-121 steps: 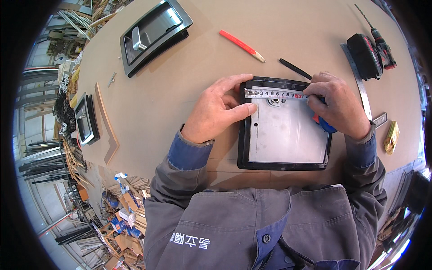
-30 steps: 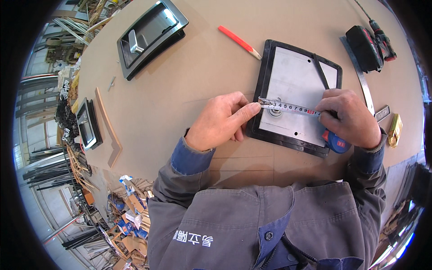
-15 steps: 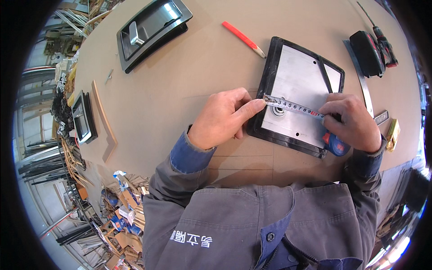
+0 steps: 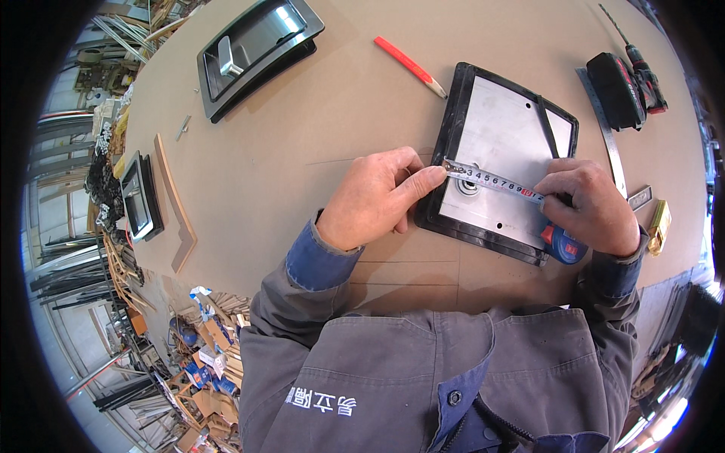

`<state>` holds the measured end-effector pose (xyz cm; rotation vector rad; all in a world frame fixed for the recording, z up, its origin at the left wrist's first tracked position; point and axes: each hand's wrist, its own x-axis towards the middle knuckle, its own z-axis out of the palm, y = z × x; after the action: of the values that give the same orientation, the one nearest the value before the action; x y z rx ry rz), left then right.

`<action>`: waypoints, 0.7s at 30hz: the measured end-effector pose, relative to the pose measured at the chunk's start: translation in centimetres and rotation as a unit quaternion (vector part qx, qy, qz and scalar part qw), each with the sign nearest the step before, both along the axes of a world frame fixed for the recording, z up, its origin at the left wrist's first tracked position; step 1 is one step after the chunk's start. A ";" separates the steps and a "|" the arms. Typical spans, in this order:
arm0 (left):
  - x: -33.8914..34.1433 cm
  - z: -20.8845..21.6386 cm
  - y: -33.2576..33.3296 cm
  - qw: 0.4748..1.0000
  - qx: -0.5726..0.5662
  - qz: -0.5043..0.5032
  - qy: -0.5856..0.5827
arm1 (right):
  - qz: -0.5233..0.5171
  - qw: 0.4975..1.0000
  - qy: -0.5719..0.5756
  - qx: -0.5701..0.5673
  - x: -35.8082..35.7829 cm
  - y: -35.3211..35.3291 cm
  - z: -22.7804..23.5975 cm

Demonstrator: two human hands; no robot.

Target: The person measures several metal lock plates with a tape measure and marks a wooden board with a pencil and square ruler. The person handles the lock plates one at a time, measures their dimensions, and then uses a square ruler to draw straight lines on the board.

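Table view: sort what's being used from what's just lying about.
In use:
- tape measure, left hand at its tip, right hand holding it
- black-edged panel, under the tape

Apparently just lying about:
- red pencil
- drill
- ruler
- brown strip
- yellow box

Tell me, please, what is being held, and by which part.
A tape measure: left hand at its blade's free end, right hand on the blade near its case.
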<state>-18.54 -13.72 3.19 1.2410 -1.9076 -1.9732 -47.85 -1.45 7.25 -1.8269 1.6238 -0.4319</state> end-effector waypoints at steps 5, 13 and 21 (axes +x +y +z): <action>0.0 0.1 0.0 1.000 -0.004 -0.002 -0.008 | 0.003 1.000 0.004 0.002 0.0 -0.1 0.0; 0.1 0.3 -0.1 1.000 0.000 -0.008 -0.009 | 0.009 1.000 0.002 0.011 -0.3 -0.1 -0.1; 0.0 0.3 -0.1 1.000 0.005 -0.008 -0.011 | 0.011 1.000 -0.010 -0.008 -0.3 0.0 -0.6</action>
<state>-18.49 -13.80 3.49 1.2601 -1.9262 -1.9872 -48.17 -1.42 6.66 -1.8454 1.5893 -0.4542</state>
